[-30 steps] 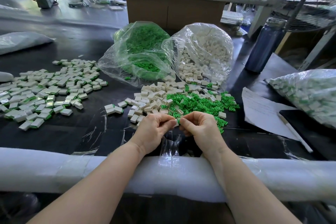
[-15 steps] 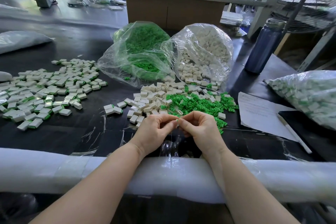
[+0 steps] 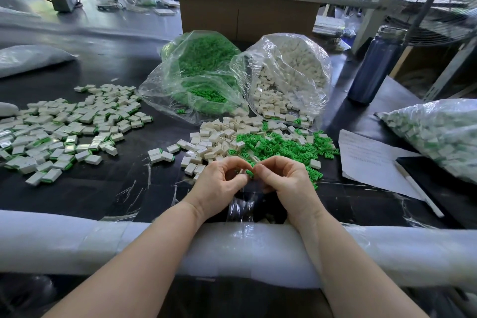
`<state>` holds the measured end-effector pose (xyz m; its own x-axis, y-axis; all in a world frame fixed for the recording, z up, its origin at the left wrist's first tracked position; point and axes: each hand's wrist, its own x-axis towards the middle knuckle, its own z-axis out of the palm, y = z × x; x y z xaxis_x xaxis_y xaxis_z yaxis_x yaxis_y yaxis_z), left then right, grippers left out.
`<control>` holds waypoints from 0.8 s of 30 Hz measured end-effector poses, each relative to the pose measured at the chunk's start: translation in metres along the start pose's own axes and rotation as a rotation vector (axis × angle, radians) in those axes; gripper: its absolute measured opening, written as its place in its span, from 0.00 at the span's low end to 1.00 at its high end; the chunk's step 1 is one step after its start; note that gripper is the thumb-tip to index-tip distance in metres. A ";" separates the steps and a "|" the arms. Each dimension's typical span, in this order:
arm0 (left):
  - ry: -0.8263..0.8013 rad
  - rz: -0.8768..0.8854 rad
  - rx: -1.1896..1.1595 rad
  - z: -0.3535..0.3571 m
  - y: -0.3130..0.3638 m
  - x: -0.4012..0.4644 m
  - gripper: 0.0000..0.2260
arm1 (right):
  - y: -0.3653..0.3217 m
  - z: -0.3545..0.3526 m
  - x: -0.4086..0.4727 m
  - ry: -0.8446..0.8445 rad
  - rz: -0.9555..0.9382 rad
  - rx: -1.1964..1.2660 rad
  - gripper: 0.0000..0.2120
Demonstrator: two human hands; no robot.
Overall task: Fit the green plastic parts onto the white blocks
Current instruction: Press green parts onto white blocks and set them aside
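My left hand and my right hand meet fingertip to fingertip just above the black table. A small green part shows between them, pinched by my right fingers. My left fingers curl around a white block that is mostly hidden. Just beyond my hands lie a heap of loose green parts and loose white blocks. A wide spread of fitted white-and-green blocks covers the table at the left.
Two open clear bags stand behind the heaps, one of green parts, one of white blocks. A dark bottle, a paper sheet with a pen and a filled bag sit right. White foam padding lines the near edge.
My hands stay together in the same spot. My fingers have shifted slightly, and the green part now shows between the fingertips.
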<state>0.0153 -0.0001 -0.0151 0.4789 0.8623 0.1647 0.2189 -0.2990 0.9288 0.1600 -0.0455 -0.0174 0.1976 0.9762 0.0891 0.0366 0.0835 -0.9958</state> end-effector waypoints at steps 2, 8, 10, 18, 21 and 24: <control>0.006 0.020 -0.005 -0.001 0.000 0.000 0.11 | 0.000 0.000 0.000 -0.003 0.005 -0.015 0.02; -0.033 0.025 0.028 -0.001 -0.001 0.000 0.09 | -0.004 0.007 0.000 -0.167 0.024 -0.112 0.08; -0.039 0.034 0.044 -0.001 -0.001 0.000 0.09 | -0.004 0.007 0.000 -0.217 0.028 -0.100 0.10; -0.072 0.071 0.056 0.001 -0.001 -0.001 0.14 | -0.002 0.002 0.000 -0.225 0.057 -0.034 0.05; -0.078 0.080 0.067 0.001 -0.001 -0.001 0.14 | -0.001 0.002 0.000 -0.229 0.058 -0.011 0.04; -0.080 0.082 0.088 0.002 -0.002 -0.001 0.12 | -0.001 0.002 0.000 -0.241 0.063 0.030 0.06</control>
<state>0.0162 -0.0006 -0.0180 0.5641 0.7991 0.2080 0.2484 -0.4044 0.8802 0.1575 -0.0454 -0.0168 -0.0406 0.9989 0.0236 0.0018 0.0237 -0.9997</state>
